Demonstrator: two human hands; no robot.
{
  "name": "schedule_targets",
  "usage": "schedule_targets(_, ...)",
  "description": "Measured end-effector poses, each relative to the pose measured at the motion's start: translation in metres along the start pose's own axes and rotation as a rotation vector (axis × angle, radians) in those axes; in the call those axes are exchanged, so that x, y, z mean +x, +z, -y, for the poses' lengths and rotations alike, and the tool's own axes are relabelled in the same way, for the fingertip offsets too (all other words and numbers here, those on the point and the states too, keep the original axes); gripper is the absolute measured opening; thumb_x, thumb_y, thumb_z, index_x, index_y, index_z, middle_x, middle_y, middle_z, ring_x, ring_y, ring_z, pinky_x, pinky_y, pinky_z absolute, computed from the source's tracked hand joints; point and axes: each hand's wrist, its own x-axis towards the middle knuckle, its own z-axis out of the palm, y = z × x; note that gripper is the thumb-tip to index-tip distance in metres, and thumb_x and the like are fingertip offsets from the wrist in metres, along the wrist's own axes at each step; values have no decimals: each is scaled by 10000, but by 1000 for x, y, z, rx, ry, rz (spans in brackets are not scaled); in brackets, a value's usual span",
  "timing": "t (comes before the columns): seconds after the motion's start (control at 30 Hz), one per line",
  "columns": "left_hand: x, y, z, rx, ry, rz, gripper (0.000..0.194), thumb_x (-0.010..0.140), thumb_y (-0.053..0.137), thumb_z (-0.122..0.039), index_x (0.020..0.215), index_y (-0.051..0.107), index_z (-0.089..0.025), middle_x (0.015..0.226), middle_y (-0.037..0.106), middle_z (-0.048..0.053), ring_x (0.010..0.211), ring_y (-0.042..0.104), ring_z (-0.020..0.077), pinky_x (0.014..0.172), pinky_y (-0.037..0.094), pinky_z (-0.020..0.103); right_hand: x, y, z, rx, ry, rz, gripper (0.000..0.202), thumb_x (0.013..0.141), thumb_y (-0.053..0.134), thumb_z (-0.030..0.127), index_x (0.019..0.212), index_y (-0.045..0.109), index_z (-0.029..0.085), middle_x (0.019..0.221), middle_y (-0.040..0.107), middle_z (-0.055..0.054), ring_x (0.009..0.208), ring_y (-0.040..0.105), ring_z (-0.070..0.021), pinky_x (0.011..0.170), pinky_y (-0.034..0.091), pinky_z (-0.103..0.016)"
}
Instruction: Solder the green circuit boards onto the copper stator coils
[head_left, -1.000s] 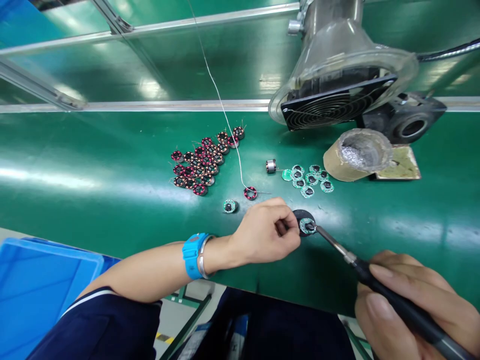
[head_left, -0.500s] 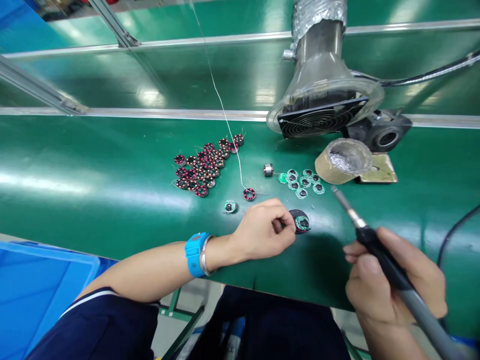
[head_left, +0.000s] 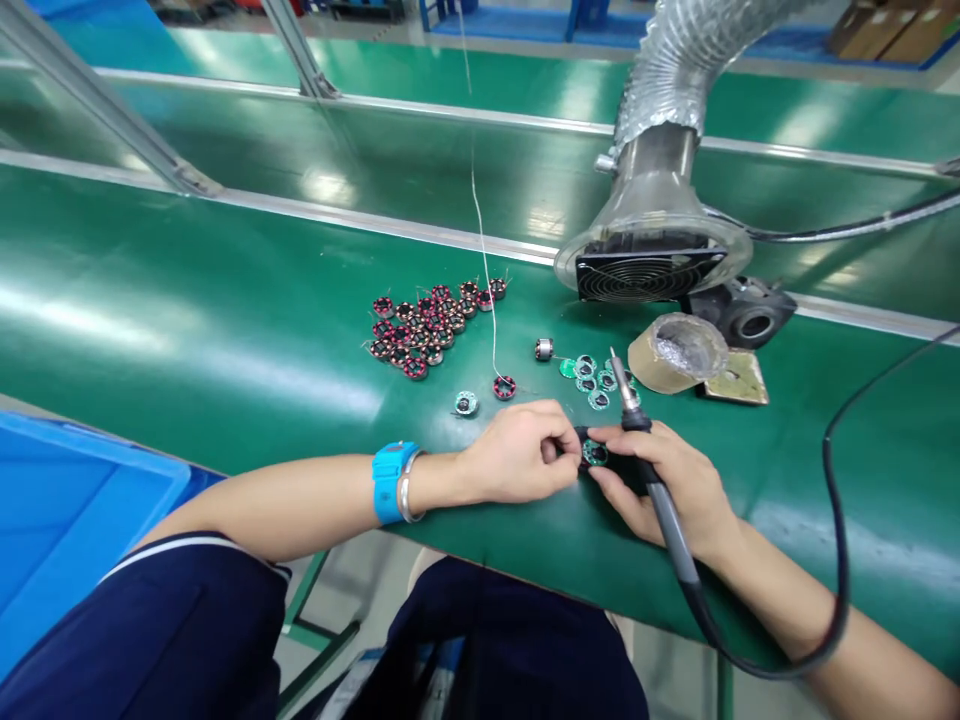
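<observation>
My left hand [head_left: 517, 452] is closed, its fingertips pinching the left edge of a motor stator topped with a small round green circuit board [head_left: 595, 454]. My right hand [head_left: 686, 490] carries a soldering iron [head_left: 667, 520], with its tip pointing up and away. The thumb and a finger of that same hand touch the right side of the board. Beneath it, a black round base shows only in part. Just beyond my left hand lie a single red-wound stator [head_left: 505, 387] and another round board [head_left: 466, 404]. A thin solder wire [head_left: 484, 240] hangs down to that stator.
Several wound stators [head_left: 431, 325] are grouped at centre left. Loose circuit boards [head_left: 586, 368] lie beside a silver-sided stator [head_left: 544, 349]. A tip-cleaning cup [head_left: 667, 360], an iron stand [head_left: 750, 315] and a fume extractor hood [head_left: 652, 240] stand at the back right. A blue bin [head_left: 82, 530] is at left.
My right hand has moved left to the stator and board, the iron's tip now pointing upward. My left hand stays at the board. The view has tilted and shifted slightly.
</observation>
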Motion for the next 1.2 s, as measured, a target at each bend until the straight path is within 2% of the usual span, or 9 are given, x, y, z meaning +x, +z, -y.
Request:
schedule_targets(0.17,0,0,3,-19,-8,38,60,710,633,-122,745,679,-138,757,616,-11,556,558,49,554,469,170,-5,4,0,28,76,-45,440,800,738,189,1184,528,231,979,730,-42,828,705,-175,727,604,-318)
schedule_targets(0.4,2,0,2,-46,-41,42,71,750,636,-162,812,658,-135,836,584,-9,500,549,14,521,485,154,-14,1,-1,149,243,-92,499,768,751,158,1209,539,259,1052,716,-27,794,715,-149,714,629,-284)
schedule_targets(0.57,3,0,0,-105,1,32,138,807,654,-214,925,657,-142,862,611,-1,503,537,8,526,496,143,-20,1,-2,244,281,-96,505,781,733,135,1226,531,260,1099,702,-44,859,728,-164,733,648,-280)
schedule_targets(0.73,4,2,2,-56,28,38,91,831,665,-213,885,692,-144,827,642,3,555,540,29,560,485,151,-21,3,-2,271,303,-97,507,787,728,132,1235,532,262,1114,696,-55,884,727,-177,735,653,-295)
schedule_targets(0.87,6,5,-1,-42,-32,31,63,818,657,-191,830,711,-160,785,645,-4,599,558,54,578,480,163,-21,4,-1,306,316,-90,542,775,735,97,1247,529,264,1126,692,-50,894,723,-175,739,650,-302)
schedule_targets(1.03,9,4,-5,-76,-133,45,54,779,665,-188,805,700,-157,798,646,-3,572,561,51,550,475,168,-20,5,-1,281,323,-88,510,765,751,107,1206,551,265,1085,707,-38,807,723,-160,677,639,-287)
schedule_targets(1.2,8,-4,-3,-229,-212,119,209,731,670,-137,939,653,-143,762,659,-20,572,619,68,553,518,169,-21,5,-1,279,342,-78,546,744,768,100,1218,549,259,1079,709,-43,819,726,-175,677,640,-306)
